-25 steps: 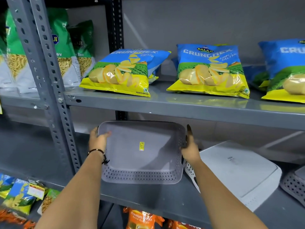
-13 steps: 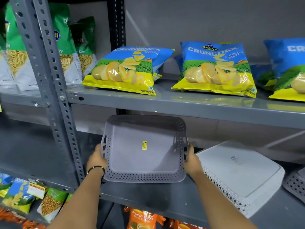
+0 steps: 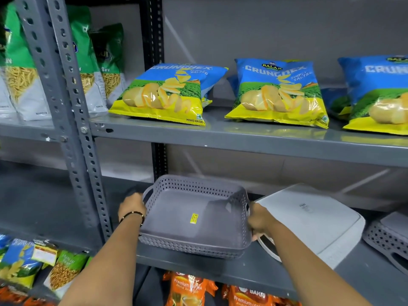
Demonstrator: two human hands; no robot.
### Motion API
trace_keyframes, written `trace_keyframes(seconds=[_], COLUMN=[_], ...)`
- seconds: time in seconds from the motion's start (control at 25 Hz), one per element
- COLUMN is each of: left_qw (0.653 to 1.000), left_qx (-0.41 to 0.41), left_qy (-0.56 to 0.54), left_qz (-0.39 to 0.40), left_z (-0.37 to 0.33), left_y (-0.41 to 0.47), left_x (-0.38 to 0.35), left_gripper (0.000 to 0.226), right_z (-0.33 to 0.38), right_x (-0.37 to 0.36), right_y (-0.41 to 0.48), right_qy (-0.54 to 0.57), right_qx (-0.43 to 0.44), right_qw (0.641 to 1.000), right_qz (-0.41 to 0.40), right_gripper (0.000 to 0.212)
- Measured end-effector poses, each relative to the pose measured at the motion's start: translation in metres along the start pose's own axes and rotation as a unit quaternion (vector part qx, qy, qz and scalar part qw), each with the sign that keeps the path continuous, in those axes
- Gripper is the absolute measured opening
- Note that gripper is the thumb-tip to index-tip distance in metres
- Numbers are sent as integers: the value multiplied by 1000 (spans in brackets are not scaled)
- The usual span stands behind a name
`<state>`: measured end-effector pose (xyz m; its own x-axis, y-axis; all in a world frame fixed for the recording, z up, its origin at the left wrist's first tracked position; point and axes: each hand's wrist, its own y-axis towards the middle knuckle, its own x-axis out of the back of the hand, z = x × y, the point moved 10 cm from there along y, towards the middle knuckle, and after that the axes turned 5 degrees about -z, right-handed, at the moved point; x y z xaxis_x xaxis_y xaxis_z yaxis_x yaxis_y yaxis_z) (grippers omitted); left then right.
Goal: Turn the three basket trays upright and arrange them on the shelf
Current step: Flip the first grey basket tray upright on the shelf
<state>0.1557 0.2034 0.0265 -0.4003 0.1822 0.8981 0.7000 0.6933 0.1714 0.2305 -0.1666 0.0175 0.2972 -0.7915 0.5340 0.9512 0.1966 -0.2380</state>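
Left hand (image 3: 132, 206): fingers curled around the left-end handle of the grey basket tray (image 3: 194, 217), clamped on it; a dark bracelet (image 3: 132, 216) sits on the wrist.

Right hand (image 3: 260, 219): fingers closed over the right-end rim of the same tray, thumb on top, clamped.

Grey basket tray: perforated walls, solid floor, open side up, yellow sticker (image 3: 194, 218) on the inner floor. Held between both hands at the near-left part of the middle shelf (image 3: 287, 272); the near wall looks to rest on the shelf surface (contact under the far edge cannot be told).

White basket tray (image 3: 313, 219): just right of the grey one, upside down, flat base facing up, lattice rim at the near edge partly behind the right forearm.

Third basket tray (image 3: 388, 237): grey, at the far right edge of view, inverted, cut off by the frame.

Upper shelf (image 3: 242, 138): three blue-and-yellow potato wafer bags (image 3: 280, 91) lying flat, green sev packets (image 3: 108, 62) standing to the left beyond the perforated steel upright (image 3: 72, 120).

Lower level: orange packets (image 3: 189, 288) beneath the middle shelf, mixed snack bags (image 3: 24, 261) at near left.
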Motion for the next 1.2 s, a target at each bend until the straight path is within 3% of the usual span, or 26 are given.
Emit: trace_keyframes(seconds=[0.12,0.36,0.48,0.72,1.2], left_qw=[1000,1000,1000,1000,995], left_qx=[1,3,8,11,-13], left_qy=[14,10,-7,-11,84], left_qz=[8,8,16,26,44], left_z=[3,11,18,21,12], left_y=[3,8,10,11,15], left_x=[-10,-23,-29,-30,-33], left_gripper=[28,32,28,23,18], right_z=[-8,-24,-28,-25,-26], right_x=[-3,-3,-7,-11,-12], right_y=[-6,25,33,39,40], right_qy=[-11,-91,-67,-63,-51], right_qx=[-3,21,17,21,9], right_qw=[1000,995,997,997,998], right_qz=[-5,-43,-44,-42,-35], right_gripper=[21,33,27,34,32])
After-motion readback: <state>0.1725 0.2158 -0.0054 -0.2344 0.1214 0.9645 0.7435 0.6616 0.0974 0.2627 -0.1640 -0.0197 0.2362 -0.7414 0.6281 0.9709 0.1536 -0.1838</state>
